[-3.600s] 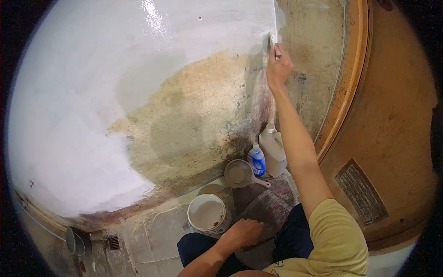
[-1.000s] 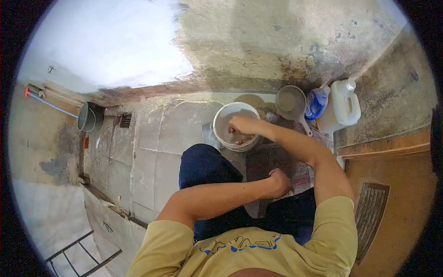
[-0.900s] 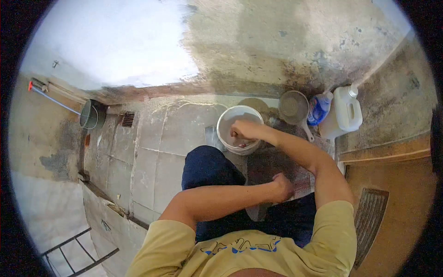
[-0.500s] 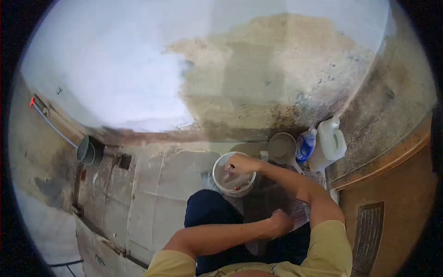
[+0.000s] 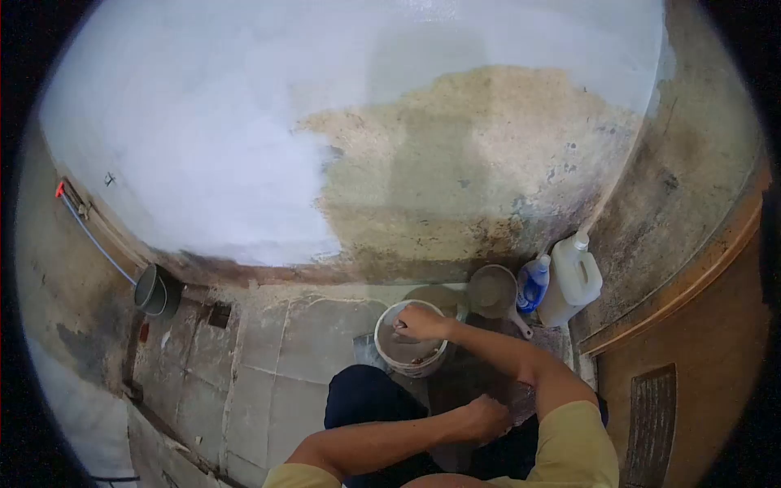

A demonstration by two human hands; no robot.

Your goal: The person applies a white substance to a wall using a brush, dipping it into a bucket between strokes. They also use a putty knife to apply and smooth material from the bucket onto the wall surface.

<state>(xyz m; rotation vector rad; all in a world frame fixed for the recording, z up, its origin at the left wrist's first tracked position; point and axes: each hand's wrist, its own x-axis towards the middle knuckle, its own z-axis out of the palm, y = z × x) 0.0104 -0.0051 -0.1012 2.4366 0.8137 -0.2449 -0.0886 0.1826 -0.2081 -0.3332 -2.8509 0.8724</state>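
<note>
My right hand (image 5: 425, 322) is closed in a fist over the mouth of a white bucket (image 5: 419, 370) that holds a greyish mix. A small dark end of something shows at the fist; I cannot tell what it is. My left arm crosses low in front of me, and my left hand (image 5: 488, 417) is closed beside my right forearm, above my lap. Next to its knuckles lies a crinkled, pinkish see-through thing (image 5: 522, 398), partly behind my right arm. What the left fingers hold is hidden.
Behind the bucket sit a dipper (image 5: 491, 290) with a handle, a blue bottle (image 5: 533, 285) and a white jug (image 5: 574, 281). A dark bucket (image 5: 159, 293) stands at the left wall. The facing wall (image 5: 455, 163) is part white, part bare and stained. A wooden door (image 5: 708, 358) is at right.
The view has tilted up, so the wall and floor things sit lower. My right hand stays over the bucket with its wrist slightly turned; my left hand has shifted slightly and looks sharper.
</note>
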